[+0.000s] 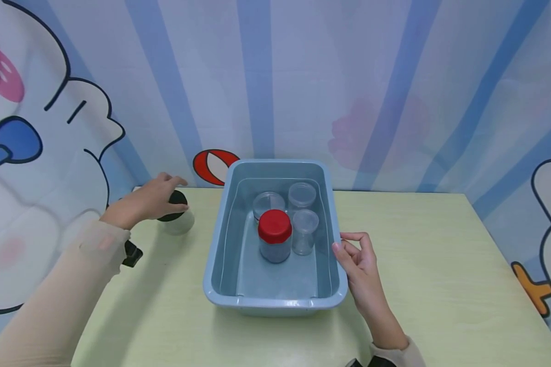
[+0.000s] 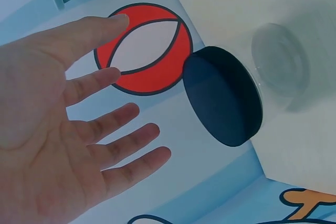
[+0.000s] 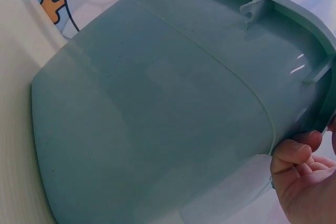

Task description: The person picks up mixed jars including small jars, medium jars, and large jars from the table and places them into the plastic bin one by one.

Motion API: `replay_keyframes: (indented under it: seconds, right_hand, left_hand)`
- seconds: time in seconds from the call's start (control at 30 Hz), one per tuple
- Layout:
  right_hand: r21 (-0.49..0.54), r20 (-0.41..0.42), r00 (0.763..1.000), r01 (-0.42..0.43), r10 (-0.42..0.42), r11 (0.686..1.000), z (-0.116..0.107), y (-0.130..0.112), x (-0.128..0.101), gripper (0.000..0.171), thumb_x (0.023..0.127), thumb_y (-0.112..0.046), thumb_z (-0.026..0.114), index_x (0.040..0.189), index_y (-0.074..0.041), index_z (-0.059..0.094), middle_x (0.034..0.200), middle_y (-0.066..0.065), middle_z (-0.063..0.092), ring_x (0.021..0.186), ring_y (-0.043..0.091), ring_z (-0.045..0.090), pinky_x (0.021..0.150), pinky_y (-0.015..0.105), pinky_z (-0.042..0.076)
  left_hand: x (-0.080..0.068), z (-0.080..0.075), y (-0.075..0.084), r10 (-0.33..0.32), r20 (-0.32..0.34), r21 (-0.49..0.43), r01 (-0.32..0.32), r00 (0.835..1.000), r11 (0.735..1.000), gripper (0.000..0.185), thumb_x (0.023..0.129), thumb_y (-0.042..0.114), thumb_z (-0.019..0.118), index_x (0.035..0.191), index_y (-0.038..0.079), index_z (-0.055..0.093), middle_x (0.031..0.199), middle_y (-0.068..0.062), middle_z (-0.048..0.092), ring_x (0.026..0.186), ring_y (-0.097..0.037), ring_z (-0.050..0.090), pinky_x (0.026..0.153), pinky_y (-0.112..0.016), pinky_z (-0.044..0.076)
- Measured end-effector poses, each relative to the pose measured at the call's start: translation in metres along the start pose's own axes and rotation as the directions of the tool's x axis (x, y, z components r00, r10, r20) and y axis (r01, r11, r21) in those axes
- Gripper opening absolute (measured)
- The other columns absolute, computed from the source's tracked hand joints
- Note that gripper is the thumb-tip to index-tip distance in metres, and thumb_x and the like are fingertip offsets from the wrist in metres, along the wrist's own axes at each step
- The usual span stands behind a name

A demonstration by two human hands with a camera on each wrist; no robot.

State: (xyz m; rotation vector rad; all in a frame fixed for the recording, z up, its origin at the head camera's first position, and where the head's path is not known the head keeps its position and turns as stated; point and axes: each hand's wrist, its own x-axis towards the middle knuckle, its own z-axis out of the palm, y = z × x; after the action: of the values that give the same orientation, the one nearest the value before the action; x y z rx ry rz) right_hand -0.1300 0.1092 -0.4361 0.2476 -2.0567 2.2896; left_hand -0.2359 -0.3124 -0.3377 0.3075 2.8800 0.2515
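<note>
Hovering with fingers spread just over the black-lidded clear plastic jar (image 1: 176, 216) at the table's (image 1: 441, 265) far left, the left hand (image 1: 142, 204) gripped nothing, while the right hand (image 1: 360, 262) lightly pinched the grey-blue plastic tub's (image 1: 332, 214) rim, seemingly steadying it.

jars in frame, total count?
5. Four stand in the blue bin: the red-lidded jar and three clear-lidded jars. The black-lidded jar stands outside under the left hand.
</note>
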Motion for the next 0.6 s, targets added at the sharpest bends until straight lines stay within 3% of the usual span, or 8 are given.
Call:
replay_keyframes:
  seconds: [0.27,0.6]
  right_hand:
    - [-0.007,-0.007,1.0,-0.006,0.006,1.0,0.0,0.0,0.0,0.034,0.102,-0.01,0.056,0.13,0.0,0.038,0.112,0.014,0.071,0.095,0.029,0.07,0.082,0.037,0.058]
    - [0.012,0.008,1.0,-0.001,0.0,1.0,-0.001,0.0,0.0,0.033,0.103,-0.009,0.054,0.13,0.001,0.037,0.107,-0.002,0.073,0.094,0.022,0.071,0.083,0.039,0.058]
  left_hand:
    - [0.001,0.003,-0.007,-0.016,0.01,-0.026,0.016,1.0,1.0,0.064,0.097,0.03,0.066,0.145,-0.003,0.041,0.139,-0.036,0.034,0.123,-0.051,0.042,0.095,-0.068,0.041]
    - [0.004,0.008,-0.016,-0.039,0.022,-0.04,0.04,0.999,0.998,0.065,0.096,0.028,0.067,0.146,-0.005,0.039,0.138,-0.038,0.034,0.124,-0.051,0.041,0.097,-0.067,0.04]
